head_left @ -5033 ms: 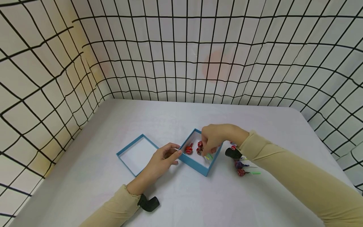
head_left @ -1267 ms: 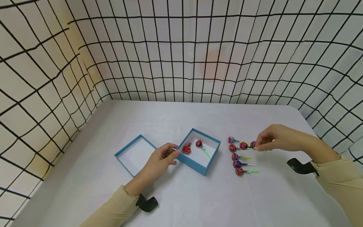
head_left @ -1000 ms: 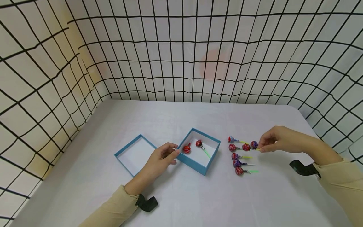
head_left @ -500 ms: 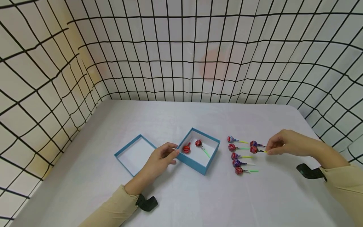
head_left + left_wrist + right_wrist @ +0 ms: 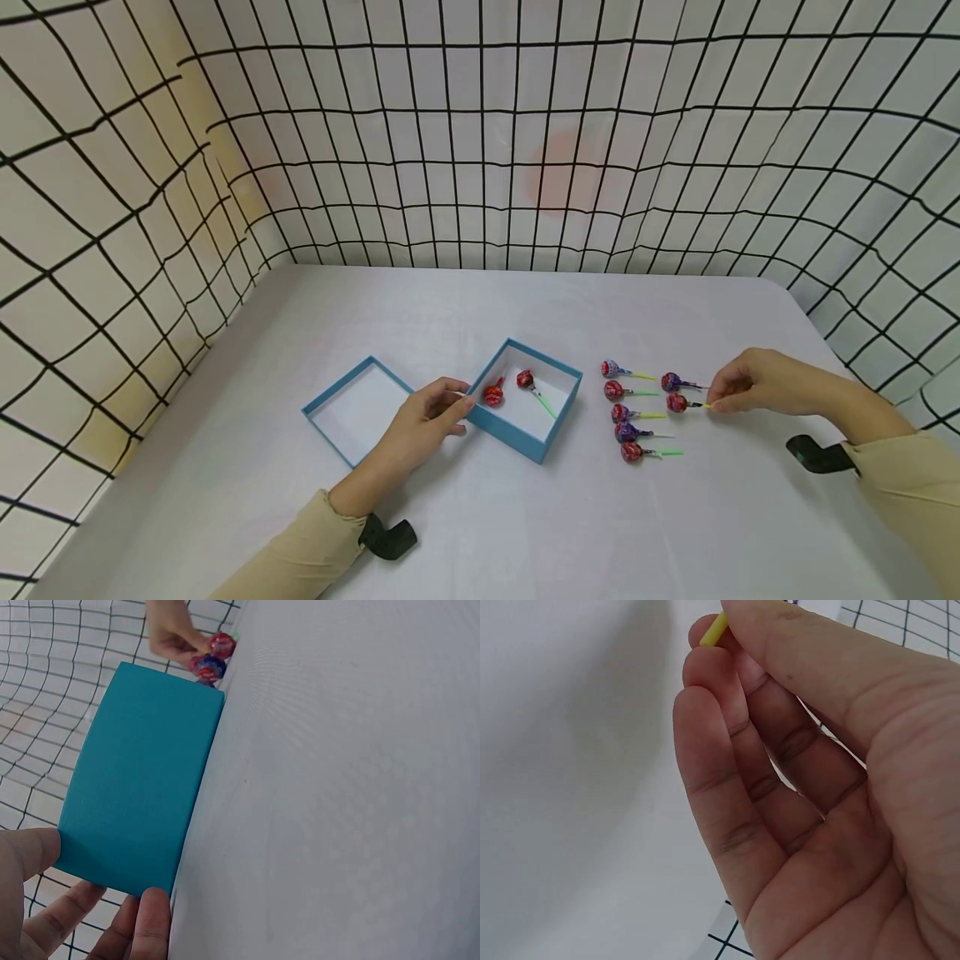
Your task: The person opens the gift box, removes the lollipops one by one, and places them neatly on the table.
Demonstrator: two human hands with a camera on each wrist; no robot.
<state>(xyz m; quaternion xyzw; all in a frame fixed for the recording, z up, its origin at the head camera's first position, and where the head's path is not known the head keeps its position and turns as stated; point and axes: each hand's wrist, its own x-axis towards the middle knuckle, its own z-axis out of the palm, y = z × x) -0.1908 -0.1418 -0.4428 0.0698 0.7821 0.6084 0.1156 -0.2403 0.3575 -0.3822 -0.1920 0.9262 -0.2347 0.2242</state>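
Observation:
My right hand point(image 5: 783, 385) pinches the yellow stick of a red-wrapped lollipop point(image 5: 677, 403) between thumb and fingers. In the right wrist view the yellow stick end point(image 5: 714, 630) shows at the fingertips. Just behind it lies a purple-wrapped lollipop point(image 5: 671, 382). My left hand point(image 5: 420, 425) holds the near left corner of an open blue box point(image 5: 510, 437), thumb on one side and fingers on the other. Inside the box lie a red lollipop point(image 5: 493, 393) and another lollipop with a green stick point(image 5: 542, 397). The left wrist view shows the box's blue side point(image 5: 142, 780).
Several lollipops lie in a column right of the box, among them one with a white stick point(image 5: 630, 432). A blue-rimmed lid point(image 5: 318, 425) lies inside up beside the left hand. Black grid netting point(image 5: 480, 150) surrounds the white table point(image 5: 480, 533).
My right hand has gone from the box to the right side and set the red lollipop below the purple one, apart from the column. The left hand stays at the box corner.

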